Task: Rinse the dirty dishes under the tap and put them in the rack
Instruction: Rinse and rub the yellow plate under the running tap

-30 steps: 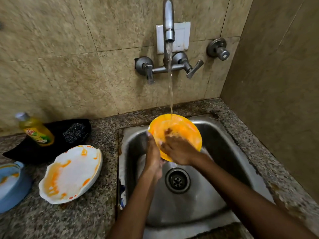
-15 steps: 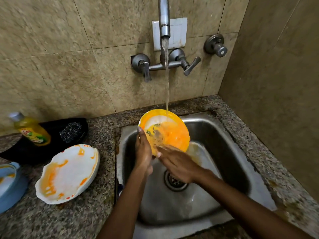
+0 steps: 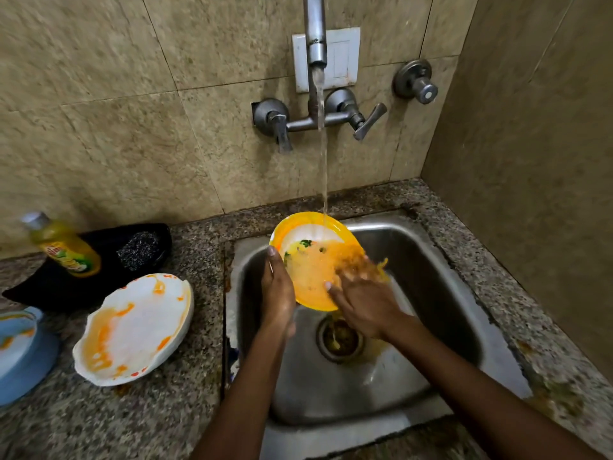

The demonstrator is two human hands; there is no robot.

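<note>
Over the steel sink (image 3: 441, 293), the yellow plate (image 3: 310, 234) sits tilted under the tap (image 3: 315, 44), with the water stream (image 3: 323, 161) landing on its rim at 12 o'clock. Left hand (image 3: 277, 293) grips the plate's edge at 9 o'clock, thumb on the rim. Right hand (image 3: 361, 303) is open, fingers spread flat on the plate's face at 4 o'clock, blurred; orange residue and green bits cover the lower part of the plate, and a white patch shows near the top. Drain (image 3: 340, 340) below the plate holds yellowish water. On the counter (image 3: 166, 410) at 9 o'clock from the sink lies a white plate (image 3: 132, 330) with orange smears, apart from the sink edge. A blue dish (image 3: 23, 353) is cut off by the left frame edge. Behind the white plate, at 11 o'clock, a dish soap bottle (image 3: 63, 247) leans on a black tray (image 3: 99, 277) with a scrubber (image 3: 139, 249) in it.
</note>
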